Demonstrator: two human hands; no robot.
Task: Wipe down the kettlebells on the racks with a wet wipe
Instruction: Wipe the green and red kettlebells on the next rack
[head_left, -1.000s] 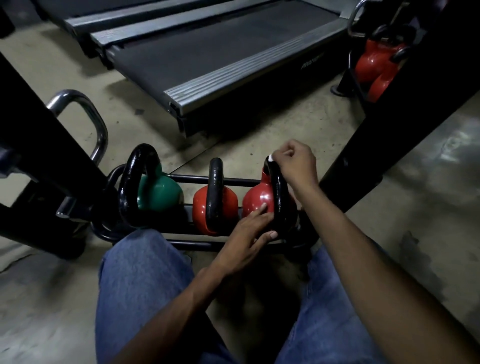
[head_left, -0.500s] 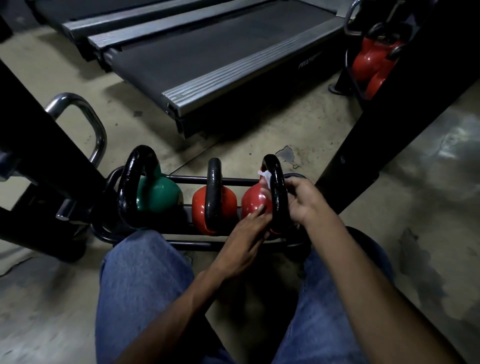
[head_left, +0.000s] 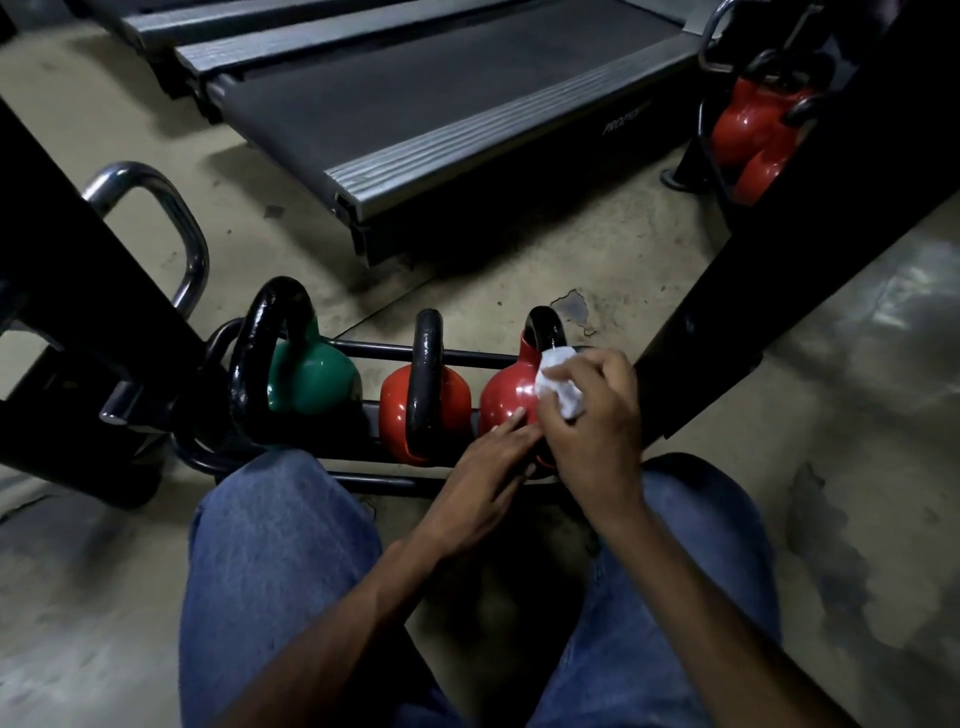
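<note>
The fingers of the right hand are curled together round a crumpled white wet wipe. They clamp the wad and press it against the upper right flank of a glossy red kettlebell, just below where its black handle rises. The fingers of the left hand lie straight and close together, their tips touching the lower front of the same bell; they grasp nothing. Both bare forearms reach forward from between two knees in blue denim jeans.

This bell is the rightmost of three standing upright in a row on a low black tubular rack. Just beside it to the left stands a second red kettlebell, its black handle edge-on to the camera. Beyond that is a green kettlebell with a thicker black handle.

The rack rests on a stained concrete floor. Behind it lie the dark belt and ribbed grey side rail of a treadmill deck. At the upper right, well apart, more red kettlebells sit in another rack, partly hidden by a slanted black beam. At the left a bent chrome tube handle stands beside another black beam.
</note>
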